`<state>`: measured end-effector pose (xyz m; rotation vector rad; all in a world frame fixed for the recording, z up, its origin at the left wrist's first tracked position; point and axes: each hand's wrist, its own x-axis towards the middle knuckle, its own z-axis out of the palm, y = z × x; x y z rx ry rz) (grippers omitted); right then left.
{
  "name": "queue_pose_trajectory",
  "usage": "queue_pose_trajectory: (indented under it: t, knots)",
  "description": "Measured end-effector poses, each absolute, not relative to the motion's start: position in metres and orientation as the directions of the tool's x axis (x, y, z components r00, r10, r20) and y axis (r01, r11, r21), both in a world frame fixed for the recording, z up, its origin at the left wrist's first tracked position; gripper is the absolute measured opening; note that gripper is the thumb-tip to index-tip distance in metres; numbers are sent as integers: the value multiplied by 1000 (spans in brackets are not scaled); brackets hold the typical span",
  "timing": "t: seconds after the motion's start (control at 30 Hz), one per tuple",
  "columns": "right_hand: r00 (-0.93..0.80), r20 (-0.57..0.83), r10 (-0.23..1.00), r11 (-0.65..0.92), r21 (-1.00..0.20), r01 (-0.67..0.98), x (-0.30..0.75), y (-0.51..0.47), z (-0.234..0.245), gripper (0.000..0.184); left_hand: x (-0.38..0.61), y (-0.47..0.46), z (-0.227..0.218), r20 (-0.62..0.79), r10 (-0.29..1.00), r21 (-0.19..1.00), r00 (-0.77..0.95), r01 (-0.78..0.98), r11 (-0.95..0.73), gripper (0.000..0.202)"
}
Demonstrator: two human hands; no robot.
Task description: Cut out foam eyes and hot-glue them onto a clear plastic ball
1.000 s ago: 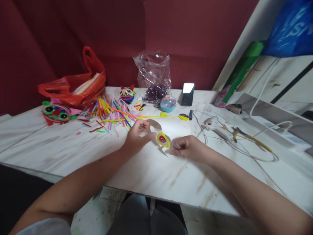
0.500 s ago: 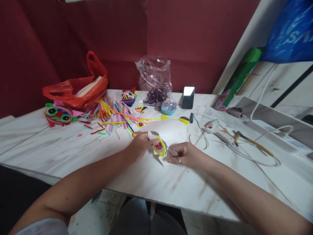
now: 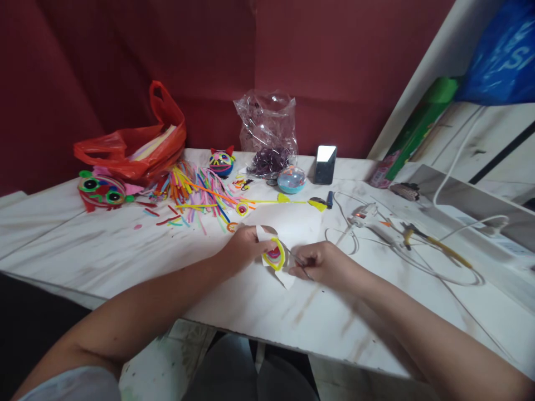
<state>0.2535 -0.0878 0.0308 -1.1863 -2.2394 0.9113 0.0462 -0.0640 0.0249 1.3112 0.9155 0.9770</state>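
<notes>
My left hand point(image 3: 244, 245) pinches a white paper cut-out point(image 3: 272, 255) that carries a yellow-rimmed eye shape with a pink and red middle. My right hand point(image 3: 320, 263) is closed round a thin metal tool point(image 3: 297, 260) whose tip touches the right side of that eye shape. Both hands hover just above the white table point(image 3: 104, 253), near its middle. A second small yellow and red eye piece point(image 3: 242, 209) lies on the table just beyond my left hand.
A heap of coloured strips point(image 3: 196, 192), a red bag point(image 3: 137, 146), two decorated craft faces point(image 3: 100, 191) point(image 3: 221, 161), a clear plastic bag point(image 3: 267, 133), a phone point(image 3: 325, 164) and a blue ball point(image 3: 291, 179) lie at the back. A glue gun point(image 3: 363, 214) and cables lie right.
Both hands have come down and slightly nearer to me with the paper piece. The small eye piece behind my left hand has come into sight. The camera has shifted a little.
</notes>
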Motion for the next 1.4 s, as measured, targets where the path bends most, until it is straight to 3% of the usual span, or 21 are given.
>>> queue_pose_trajectory:
  t: [0.2, 0.4, 0.6, 0.87, 1.4]
  knots:
    - [-546, 56, 836, 417, -713, 564, 253, -90, 32, 39, 46, -67, 28, 1, 936, 1000, 352, 22, -9, 22]
    - [-571, 66, 818, 417, -752, 511, 255, -89, 31, 48, 46, -69, 31, -12, 927, 999, 375, 46, -6, 18]
    - [-602, 57, 797, 461, -701, 544, 258, -88, 31, 43, 46, -68, 26, -76, 922, 993, 380, 116, 34, 18]
    - [-574, 4, 819, 341, -808, 481, 258, -85, 29, 49, 46, -68, 34, -52, 917, 993, 396, -76, 89, 26]
    - [-611, -15, 791, 356, -802, 480, 257, -85, 29, 51, 47, -68, 31, -139, 915, 986, 379, -36, 165, 34]
